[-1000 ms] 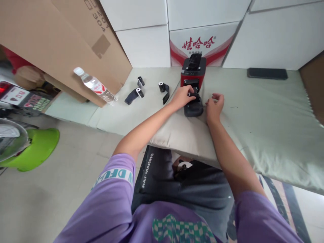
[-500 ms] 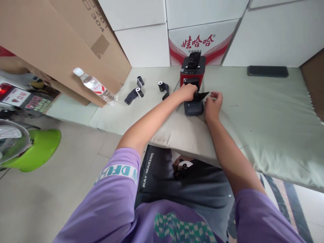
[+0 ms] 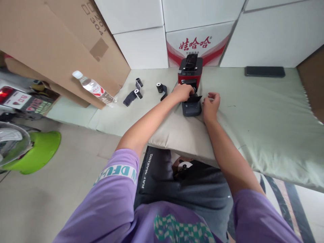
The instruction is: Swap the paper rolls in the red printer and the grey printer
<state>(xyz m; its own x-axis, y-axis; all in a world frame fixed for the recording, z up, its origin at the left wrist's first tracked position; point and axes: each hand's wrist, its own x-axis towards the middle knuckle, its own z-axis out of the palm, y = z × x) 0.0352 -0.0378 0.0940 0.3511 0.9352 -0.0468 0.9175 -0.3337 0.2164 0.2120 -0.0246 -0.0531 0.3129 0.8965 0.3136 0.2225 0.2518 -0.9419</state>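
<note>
The left hand point(image 3: 182, 92) is curling over a black strip point(image 3: 194, 99) at the mouth of the red printer point(image 3: 188, 75), its fingertips hiding whatever it is pinching. The right hand point(image 3: 210, 106) is resting loosely curled just beside the strip, on the dark grey device point(image 3: 191, 109); whether it is touching the strip cannot be told.

Red and black printer point(image 3: 189, 72), dark grey lid point(image 3: 191, 108), black rolls point(image 3: 161, 89), pale green mat point(image 3: 263, 111), purple sleeves point(image 3: 111, 199), lime green stool point(image 3: 37, 148), brown cardboard point(image 3: 50, 44).
</note>
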